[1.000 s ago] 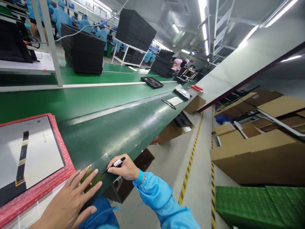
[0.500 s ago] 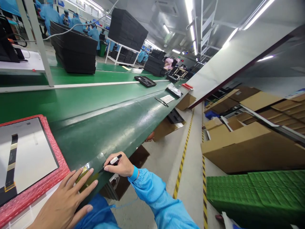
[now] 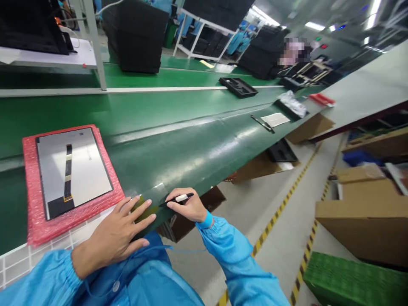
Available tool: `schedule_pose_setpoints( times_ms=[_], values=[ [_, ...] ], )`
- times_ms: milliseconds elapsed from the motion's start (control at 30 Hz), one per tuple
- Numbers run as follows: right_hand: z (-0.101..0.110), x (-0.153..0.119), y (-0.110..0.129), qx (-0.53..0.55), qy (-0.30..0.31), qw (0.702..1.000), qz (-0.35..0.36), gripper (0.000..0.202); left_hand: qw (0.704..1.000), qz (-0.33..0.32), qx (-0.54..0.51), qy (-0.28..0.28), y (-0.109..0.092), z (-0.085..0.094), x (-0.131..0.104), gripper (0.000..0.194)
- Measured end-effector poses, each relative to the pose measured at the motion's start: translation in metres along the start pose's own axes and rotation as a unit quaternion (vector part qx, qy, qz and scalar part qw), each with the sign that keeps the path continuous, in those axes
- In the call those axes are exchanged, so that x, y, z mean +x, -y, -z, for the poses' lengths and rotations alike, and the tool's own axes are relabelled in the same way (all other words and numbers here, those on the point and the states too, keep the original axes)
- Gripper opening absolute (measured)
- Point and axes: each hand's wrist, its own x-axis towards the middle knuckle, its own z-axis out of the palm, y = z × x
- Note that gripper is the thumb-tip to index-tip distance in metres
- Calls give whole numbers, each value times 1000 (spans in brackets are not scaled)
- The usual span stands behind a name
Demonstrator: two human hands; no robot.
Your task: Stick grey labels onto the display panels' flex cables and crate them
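My right hand [image 3: 188, 205] grips a black-and-white pen [image 3: 181, 198], its dark tip low over the green bench top [image 3: 153, 165] at the front edge. Beside it my left hand [image 3: 117, 231] lies flat with fingers spread, over a yellowish transparent film [image 3: 142, 207]. What the film rests on is partly hidden by the fingers. To the left, a display panel [image 3: 86, 170] with a dark flex cable [image 3: 68, 170] lies on red bubble wrap [image 3: 32, 187]. A white gridded sheet [image 3: 35, 257] shows below the wrap.
Tweezers [image 3: 262, 123], a white card [image 3: 276, 119] and a black tray [image 3: 238, 87] lie farther along the bench. Black stacked trays [image 3: 135, 38] stand behind. Cardboard boxes [image 3: 360, 221] and a green stack [image 3: 353, 276] are on the right; people in blue work in the background.
The view has shifted, so the bench, panel and both hands appear farther right, and more of the panel and left sleeve shows. The pen stays in my right hand; my left stays spread.
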Motion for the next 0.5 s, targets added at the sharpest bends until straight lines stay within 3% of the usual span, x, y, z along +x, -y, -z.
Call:
schedule_pose_setpoints(
  times_ms=[500],
  values=[
    [-5, -1, 0, -26, -6, 1000, -2, 11, 999, 21, -27, 0, -2, 4, 0, 54]
  ],
)
